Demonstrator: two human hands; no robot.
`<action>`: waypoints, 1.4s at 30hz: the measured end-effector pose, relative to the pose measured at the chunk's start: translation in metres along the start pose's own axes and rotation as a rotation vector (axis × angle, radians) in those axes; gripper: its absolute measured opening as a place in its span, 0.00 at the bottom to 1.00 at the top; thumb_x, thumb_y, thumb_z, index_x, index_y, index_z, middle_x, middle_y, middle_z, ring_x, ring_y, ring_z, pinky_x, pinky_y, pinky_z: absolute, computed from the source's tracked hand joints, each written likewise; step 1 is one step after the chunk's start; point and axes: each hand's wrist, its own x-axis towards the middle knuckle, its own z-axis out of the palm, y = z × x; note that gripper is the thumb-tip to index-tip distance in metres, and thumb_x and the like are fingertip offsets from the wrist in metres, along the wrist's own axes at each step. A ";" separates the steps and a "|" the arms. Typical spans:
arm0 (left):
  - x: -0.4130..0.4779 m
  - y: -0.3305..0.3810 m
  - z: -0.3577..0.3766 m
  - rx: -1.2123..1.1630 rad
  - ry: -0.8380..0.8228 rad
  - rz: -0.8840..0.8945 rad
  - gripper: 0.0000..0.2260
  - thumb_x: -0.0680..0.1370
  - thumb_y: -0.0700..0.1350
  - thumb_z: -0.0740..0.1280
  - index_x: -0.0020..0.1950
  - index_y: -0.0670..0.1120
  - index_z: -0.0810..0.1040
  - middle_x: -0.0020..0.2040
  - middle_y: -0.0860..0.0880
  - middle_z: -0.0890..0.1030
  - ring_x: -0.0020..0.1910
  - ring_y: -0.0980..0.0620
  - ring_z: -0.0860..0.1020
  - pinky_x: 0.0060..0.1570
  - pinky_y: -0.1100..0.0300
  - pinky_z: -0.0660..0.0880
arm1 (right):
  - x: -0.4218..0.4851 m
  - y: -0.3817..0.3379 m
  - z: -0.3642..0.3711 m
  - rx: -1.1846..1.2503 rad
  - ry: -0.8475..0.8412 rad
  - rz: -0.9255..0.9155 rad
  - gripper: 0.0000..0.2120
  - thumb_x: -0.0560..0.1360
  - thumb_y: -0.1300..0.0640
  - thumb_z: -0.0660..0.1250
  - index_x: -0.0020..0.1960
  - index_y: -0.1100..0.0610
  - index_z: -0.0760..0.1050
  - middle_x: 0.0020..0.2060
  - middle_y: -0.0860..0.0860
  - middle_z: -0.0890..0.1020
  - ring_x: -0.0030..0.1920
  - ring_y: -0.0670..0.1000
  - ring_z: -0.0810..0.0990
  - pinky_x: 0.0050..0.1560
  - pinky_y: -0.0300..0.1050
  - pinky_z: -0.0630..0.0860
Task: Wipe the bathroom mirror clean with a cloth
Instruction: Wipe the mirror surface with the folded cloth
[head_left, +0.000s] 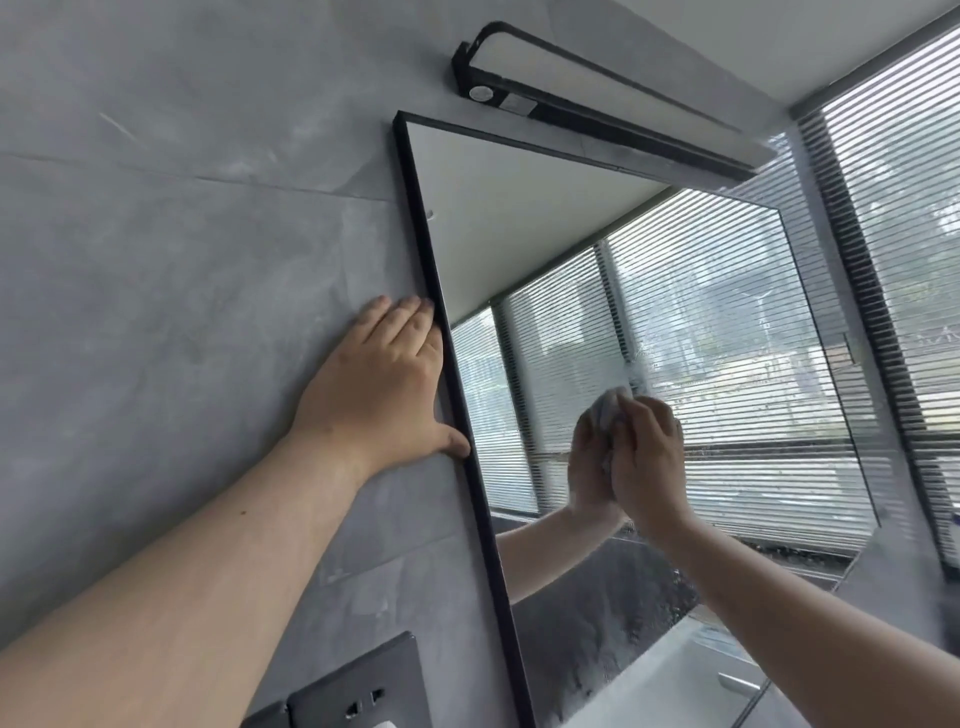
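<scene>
The right hand is pressing the cloth against the middle of the mirror, fingers curling round it. The left hand is resting flat, fingers straight, beside the mirror's left edge.

Raised high, the left hand lies spread flat, while the right hand looks curled tight

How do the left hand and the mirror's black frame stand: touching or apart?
Touching. Head view: the left hand presses its thumb against the mirror frame.
</scene>
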 end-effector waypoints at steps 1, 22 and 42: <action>0.000 0.000 0.000 -0.002 -0.003 0.000 0.58 0.57 0.78 0.56 0.74 0.37 0.67 0.77 0.41 0.65 0.78 0.45 0.59 0.78 0.48 0.49 | -0.018 -0.007 -0.004 -0.008 -0.015 -0.118 0.13 0.80 0.59 0.57 0.54 0.63 0.79 0.51 0.56 0.77 0.49 0.54 0.72 0.51 0.53 0.72; -0.002 0.000 -0.002 -0.046 0.038 0.030 0.57 0.63 0.78 0.63 0.78 0.38 0.59 0.80 0.41 0.57 0.80 0.46 0.52 0.78 0.48 0.44 | 0.006 -0.050 0.009 0.054 0.065 0.214 0.12 0.79 0.58 0.59 0.56 0.59 0.79 0.50 0.52 0.76 0.52 0.56 0.74 0.56 0.54 0.72; -0.002 -0.002 0.004 -0.122 0.130 0.045 0.57 0.62 0.76 0.67 0.78 0.38 0.59 0.79 0.41 0.58 0.79 0.45 0.53 0.78 0.49 0.43 | 0.022 -0.136 0.032 0.206 -0.015 -0.250 0.16 0.77 0.61 0.65 0.63 0.51 0.81 0.57 0.47 0.81 0.57 0.48 0.71 0.58 0.53 0.74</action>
